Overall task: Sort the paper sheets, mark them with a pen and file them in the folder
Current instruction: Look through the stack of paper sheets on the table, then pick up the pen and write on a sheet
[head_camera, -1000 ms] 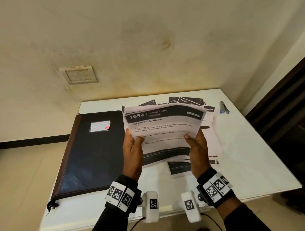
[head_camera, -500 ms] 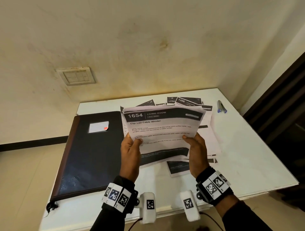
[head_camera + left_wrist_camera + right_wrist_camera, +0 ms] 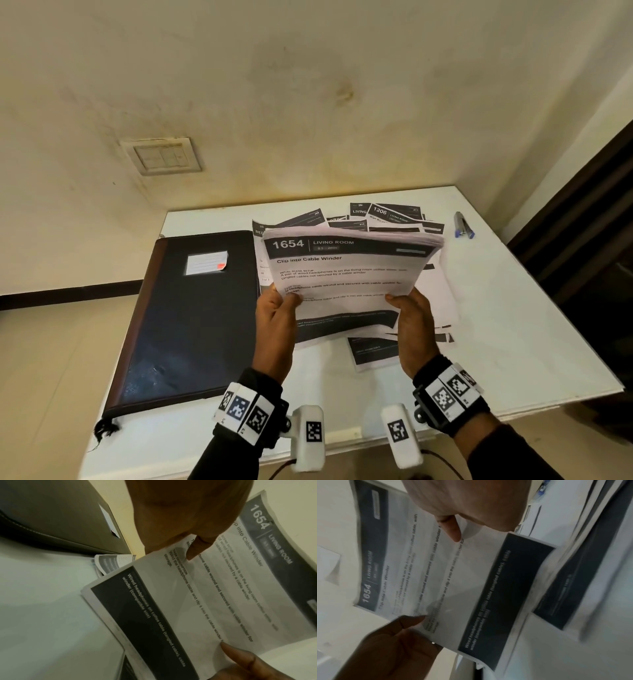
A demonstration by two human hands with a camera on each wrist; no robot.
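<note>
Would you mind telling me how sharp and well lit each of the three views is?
Head view: evenly lit, wide-angle bending at the edges, heading on the held sheets readable. Left wrist view: dim, greenish, text mostly legible, left hand soft. Right wrist view: motion-blurred, right hand overexposed and pale.

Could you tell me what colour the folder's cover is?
The folder is black with a brown spine; head view.

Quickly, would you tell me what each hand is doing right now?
Left hand: grips the stack of paper sheets.
Right hand: grips the same stack.

Left hand [image 3: 274,329] and right hand [image 3: 414,329] raised, thumbs pinching.
</note>
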